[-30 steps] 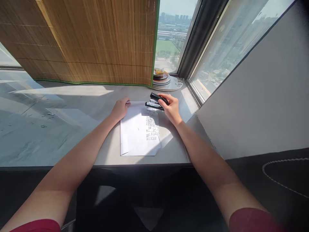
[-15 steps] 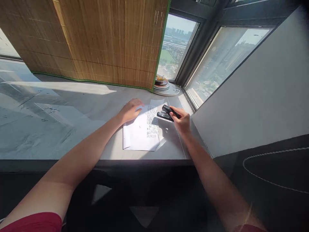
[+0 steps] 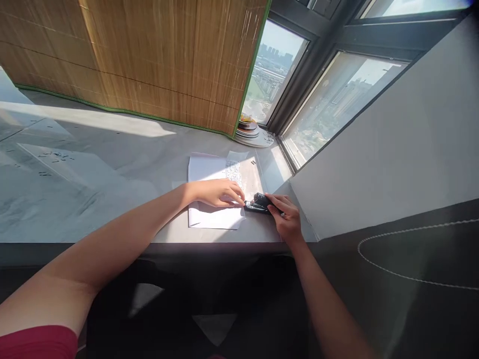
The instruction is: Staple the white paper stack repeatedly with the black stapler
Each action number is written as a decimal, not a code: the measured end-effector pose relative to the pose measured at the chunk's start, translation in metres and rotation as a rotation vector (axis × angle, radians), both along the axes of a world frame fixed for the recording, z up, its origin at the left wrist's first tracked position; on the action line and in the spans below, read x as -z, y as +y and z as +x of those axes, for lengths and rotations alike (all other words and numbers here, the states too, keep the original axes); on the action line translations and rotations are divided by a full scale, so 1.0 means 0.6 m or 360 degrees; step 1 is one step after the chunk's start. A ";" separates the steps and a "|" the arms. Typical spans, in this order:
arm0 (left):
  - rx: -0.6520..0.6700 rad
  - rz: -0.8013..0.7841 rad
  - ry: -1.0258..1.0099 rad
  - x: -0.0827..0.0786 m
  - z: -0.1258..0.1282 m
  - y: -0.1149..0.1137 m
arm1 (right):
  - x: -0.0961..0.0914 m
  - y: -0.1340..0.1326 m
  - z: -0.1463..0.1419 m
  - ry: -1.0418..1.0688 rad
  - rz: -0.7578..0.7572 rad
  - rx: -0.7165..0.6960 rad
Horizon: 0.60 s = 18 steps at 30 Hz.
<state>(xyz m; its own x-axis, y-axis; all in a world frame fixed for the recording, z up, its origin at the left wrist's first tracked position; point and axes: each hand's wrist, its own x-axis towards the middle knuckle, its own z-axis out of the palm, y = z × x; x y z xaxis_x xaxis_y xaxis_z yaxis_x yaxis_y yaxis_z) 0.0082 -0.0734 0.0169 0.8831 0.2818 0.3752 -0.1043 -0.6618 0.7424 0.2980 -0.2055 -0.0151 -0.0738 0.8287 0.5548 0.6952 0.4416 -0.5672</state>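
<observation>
A black stapler (image 3: pixel 255 205) lies low over the right edge of the white sheets of paper (image 3: pixel 205 167), its two arms apart. My right hand (image 3: pixel 287 215) is closed around its back end. Across the paper reaches my left hand (image 3: pixel 224 193), palm down, fingers stretched and a little apart. Its fingertips come up to the stapler's front end; whether they touch it I cannot tell. Dense dark marks like rows of staples (image 3: pixel 234 171) cover a strip of paper beyond my left hand.
Small dark bits (image 3: pixel 253 162) lie beyond the stapler, and more are scattered on the grey ledge (image 3: pixel 123 184) at left. Stacked plates (image 3: pixel 249 130) stand in the window corner beside a bamboo blind (image 3: pixel 149 60). A white wall (image 3: pixel 359 159) bounds the right side.
My right hand has brought the stapler down and nearer to me, to the paper's right edge. My left hand has moved right across the paper, to the stapler's front end.
</observation>
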 end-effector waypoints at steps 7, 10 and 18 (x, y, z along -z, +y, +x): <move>-0.0065 0.0162 0.0235 0.002 0.004 0.001 | -0.002 -0.005 0.002 0.0042 -0.0036 -0.0075; -0.0090 0.0172 0.0246 -0.002 0.006 -0.005 | -0.005 -0.004 0.000 0.0049 -0.0054 -0.0070; 0.0057 0.0194 0.0184 0.004 0.007 -0.007 | -0.007 -0.004 -0.001 0.0045 -0.0021 -0.0090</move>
<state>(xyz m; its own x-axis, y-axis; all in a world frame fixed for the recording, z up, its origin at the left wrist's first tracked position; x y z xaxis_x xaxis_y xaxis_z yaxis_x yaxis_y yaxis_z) 0.0124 -0.0777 0.0144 0.9310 0.2080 0.2999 -0.0479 -0.7450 0.6654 0.2972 -0.2077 -0.0111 -0.1053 0.8308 0.5466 0.6531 0.4723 -0.5920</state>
